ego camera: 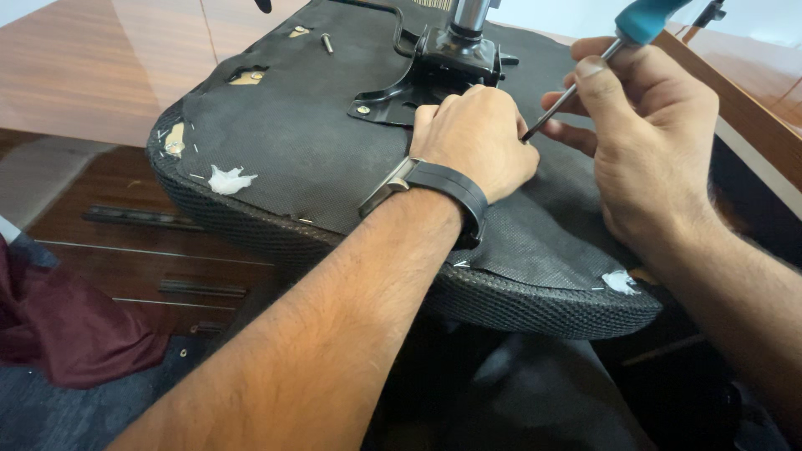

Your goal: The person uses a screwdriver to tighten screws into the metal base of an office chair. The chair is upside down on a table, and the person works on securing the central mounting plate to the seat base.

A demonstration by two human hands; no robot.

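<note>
The right hand [647,142] pinches the thin metal shaft of a screwdriver [585,79] with a teal handle between thumb and fingers, its tip angled down to the left hand [476,138], which is curled into a loose fist, knuckles up, resting on the underside of an upturned chair seat [317,159] and wearing a dark wristband [451,188]. The tip meets the seat just beside the black metal mounting plate [434,63], from which a steel column [469,15] rises. The seat, covered in black fabric with mesh edging and white stuffing [230,179] poking through, lies across a brown wooden bench [92,67].
</note>
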